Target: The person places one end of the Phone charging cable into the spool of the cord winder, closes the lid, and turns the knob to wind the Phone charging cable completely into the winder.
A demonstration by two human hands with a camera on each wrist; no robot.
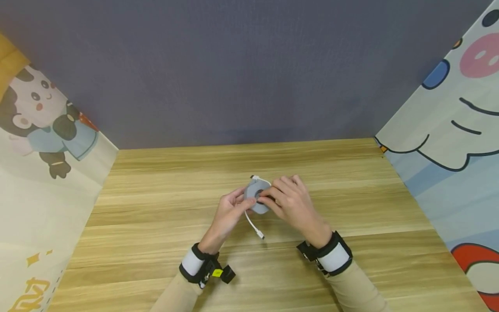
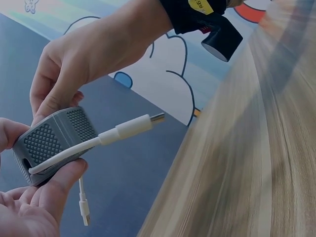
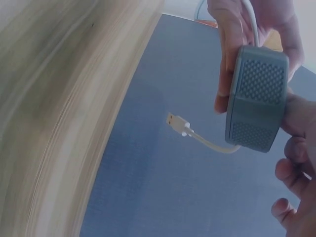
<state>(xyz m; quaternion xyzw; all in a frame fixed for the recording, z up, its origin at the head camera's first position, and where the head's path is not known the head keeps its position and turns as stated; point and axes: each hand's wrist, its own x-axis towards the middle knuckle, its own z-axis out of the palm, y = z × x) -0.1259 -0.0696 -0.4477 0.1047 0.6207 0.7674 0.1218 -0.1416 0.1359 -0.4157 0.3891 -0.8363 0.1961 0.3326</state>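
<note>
A grey cable winder (image 1: 252, 187) with a textured, faceted rim (image 3: 261, 81) is held above the wooden table. My left hand (image 1: 231, 211) grips its left side between thumb and fingers. From the right, the thumb and index finger of my right hand (image 1: 293, 201) pinch at the winder's round centre; their exact contact there is partly hidden. Two short ends of white cable come out of the rim. One end carries a USB-A plug (image 3: 177, 124), and the other a slim metal-tipped plug (image 2: 133, 127) that points away from the winder.
The wood-grain table (image 1: 163, 242) spreads around both hands. A dark grey wall panel (image 1: 249, 73) rises behind it, with cartoon-printed sheets (image 1: 440, 125) at the sides. Each wrist wears a black-and-white strap (image 1: 334, 260) with a small camera mount.
</note>
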